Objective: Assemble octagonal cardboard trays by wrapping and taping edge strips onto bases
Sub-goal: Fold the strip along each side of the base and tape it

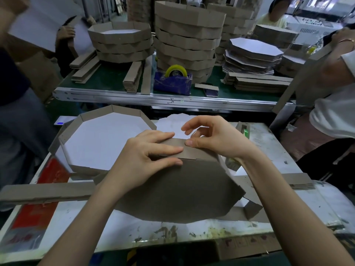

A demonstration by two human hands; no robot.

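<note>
A brown octagonal base (176, 191) lies tilted, brown side up, on the white worktable (299, 146). A brown edge strip (190, 150) is folded over its far edge. My left hand (142, 160) presses the strip down with straight fingers. My right hand (213, 137) presses its thumb on the strip's top edge, its other fingers arched above. A finished octagonal tray (99, 139) with a white floor stands to the left. Loose edge strips (44, 192) lie across the table's left and right.
Behind the worktable runs a green conveyor table (107, 77) with stacks of finished trays (186, 39), white bases (253, 52), strip bundles (259, 83), a blue tape dispenser with a yellow roll (173, 79) and a phone (211, 92). Other people stand at left, right and back.
</note>
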